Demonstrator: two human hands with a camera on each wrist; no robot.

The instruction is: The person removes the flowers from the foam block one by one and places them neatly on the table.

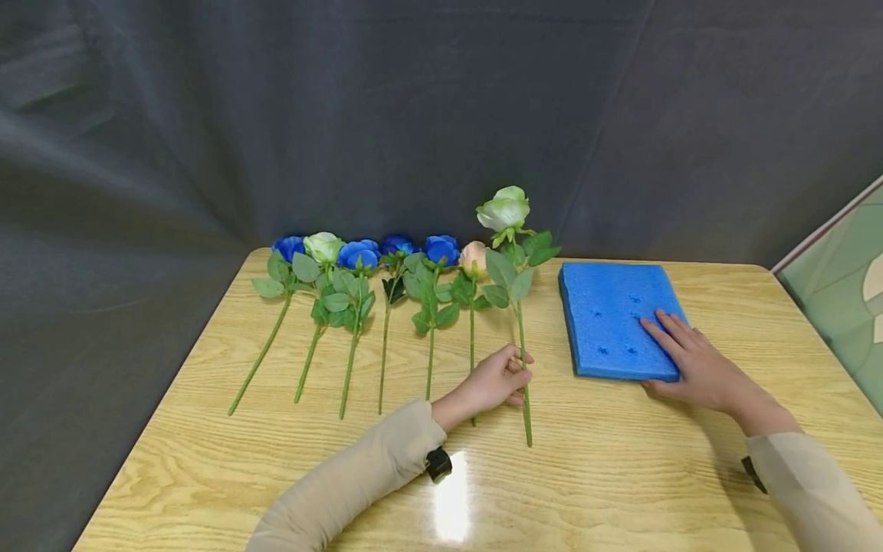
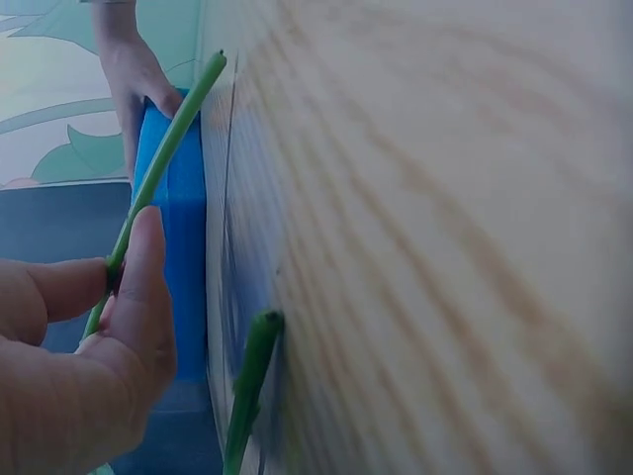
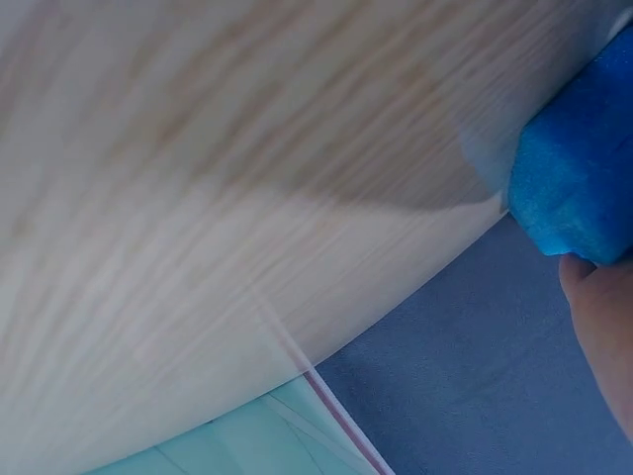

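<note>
I see the white rose (image 1: pixel 506 211) raised above the row, its stem (image 1: pixel 522 360) pinched in my left hand (image 1: pixel 491 383) over the table (image 1: pixel 607 475). My right hand (image 1: pixel 690 360) lies flat, fingers straight, on the blue foam block (image 1: pixel 607 307) just right of the stem. 7 more flowers (image 1: pixel 359 257) lie in a row to the left on the table.

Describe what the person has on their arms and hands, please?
Both arms wear long beige sleeves ending at the wrists. Each wrist carries a small black device: one by the left cuff, another by the right cuff. The left hand and right hand are bare, without gloves.
</note>
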